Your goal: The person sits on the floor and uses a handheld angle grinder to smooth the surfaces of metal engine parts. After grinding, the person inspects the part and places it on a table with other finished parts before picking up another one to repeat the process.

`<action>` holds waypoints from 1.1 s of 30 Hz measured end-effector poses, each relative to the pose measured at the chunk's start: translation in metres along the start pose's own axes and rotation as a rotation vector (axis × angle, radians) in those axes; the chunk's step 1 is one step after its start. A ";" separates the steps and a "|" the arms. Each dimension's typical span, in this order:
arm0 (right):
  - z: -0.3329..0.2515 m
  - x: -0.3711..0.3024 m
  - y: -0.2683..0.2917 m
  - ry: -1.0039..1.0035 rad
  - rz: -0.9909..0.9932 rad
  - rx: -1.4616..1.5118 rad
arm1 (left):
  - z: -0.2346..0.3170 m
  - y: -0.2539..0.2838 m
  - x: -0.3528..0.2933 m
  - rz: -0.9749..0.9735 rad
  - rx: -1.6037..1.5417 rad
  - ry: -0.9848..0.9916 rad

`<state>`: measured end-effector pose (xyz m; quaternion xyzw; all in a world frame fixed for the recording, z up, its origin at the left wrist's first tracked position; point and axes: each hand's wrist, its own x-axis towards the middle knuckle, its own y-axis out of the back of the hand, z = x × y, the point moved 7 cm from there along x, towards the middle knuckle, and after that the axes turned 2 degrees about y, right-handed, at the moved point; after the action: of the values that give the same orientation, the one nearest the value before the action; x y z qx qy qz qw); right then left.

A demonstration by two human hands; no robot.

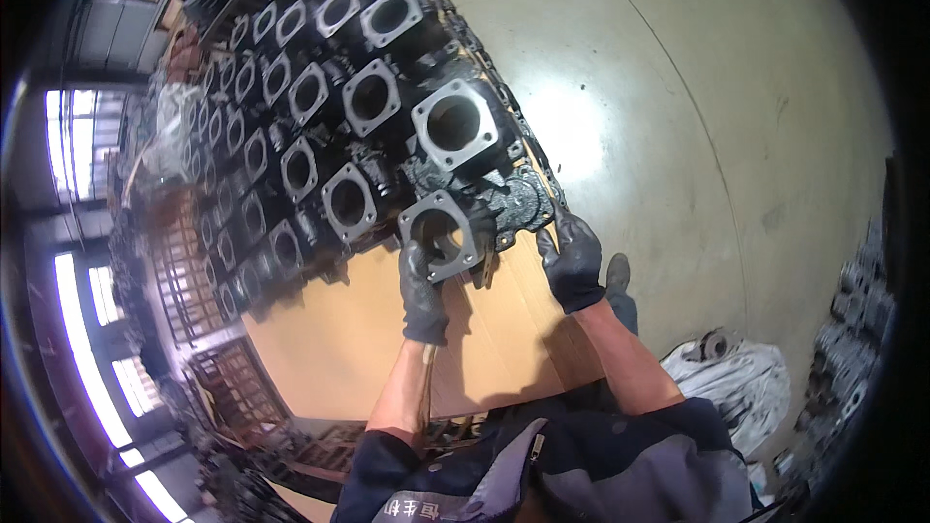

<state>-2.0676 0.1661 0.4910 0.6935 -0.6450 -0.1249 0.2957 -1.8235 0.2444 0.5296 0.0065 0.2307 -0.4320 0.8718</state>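
A black metal casting with a square, bare-metal flange [464,232] lies at the near end of a packed layer of similar castings. Its flange has a large round bore and bolt holes at the corners. My left hand [422,295], in a dark glove, grips the flange's lower edge, the thumb lying against the face by the bore. At the casting's other end, my right hand [573,263], gloved too, has its fingers closed round the edge. Part of its grip is hidden. Just beyond sits another flanged casting [423,126], close against the held one.
Rows of flanged castings [308,92] stretch away to the far left. Tan cardboard [339,320] lies under them and before me. Rusty metal crates [189,271] stand at left. To the right are smooth floor [668,136], a white sheet [741,387] and stacked grey parts [843,349].
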 end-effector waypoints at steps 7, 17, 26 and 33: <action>-0.006 0.003 -0.003 -0.056 -0.134 -0.105 | 0.016 -0.013 0.004 0.007 0.242 -0.185; -0.011 -0.036 0.044 -0.034 -0.122 -0.119 | 0.049 0.086 -0.093 0.202 0.395 -0.487; -0.072 -0.126 0.076 0.052 -0.456 -0.123 | -0.063 0.317 -0.373 1.045 0.364 -0.273; -0.168 -0.137 -0.001 0.205 -0.559 0.115 | -0.109 0.343 -0.444 1.270 0.548 -0.033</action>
<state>-1.9920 0.3410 0.5953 0.8688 -0.4018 -0.0943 0.2737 -1.8381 0.8158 0.5485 0.3535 0.0513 0.1192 0.9264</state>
